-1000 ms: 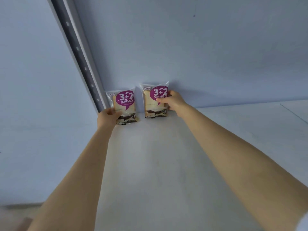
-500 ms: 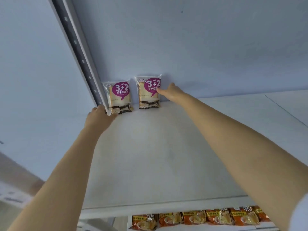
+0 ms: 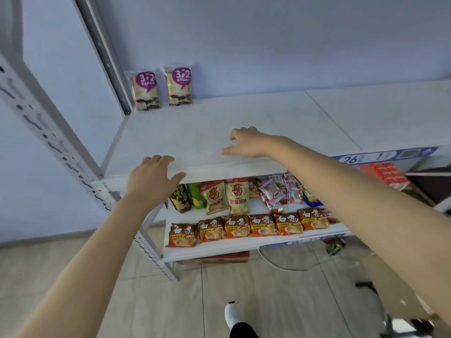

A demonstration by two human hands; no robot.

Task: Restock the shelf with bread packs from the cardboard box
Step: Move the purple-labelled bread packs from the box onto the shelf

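Two bread packs stand upright at the far left corner of the top shelf, backs leaning on the wall, long sides vertical. The left bread pack is just beside the corner post, and the right bread pack is just beside it. Both hands are well short of them. The left hand is at the shelf's near edge with fingers spread. The right hand is a little farther in over the bare board, its fingers loosely curled. Neither grip has hold of anything. Whether either hand touches the board I cannot tell.

Low at the near right, under the right forearm, is a blurred brown shape that looks like cardboard. If that is the box, it lies down and toward the person, and the right hand is the nearer one. I judge the next free spot to be just right of the right bread pack. Instant noodle packs line the lower shelf.
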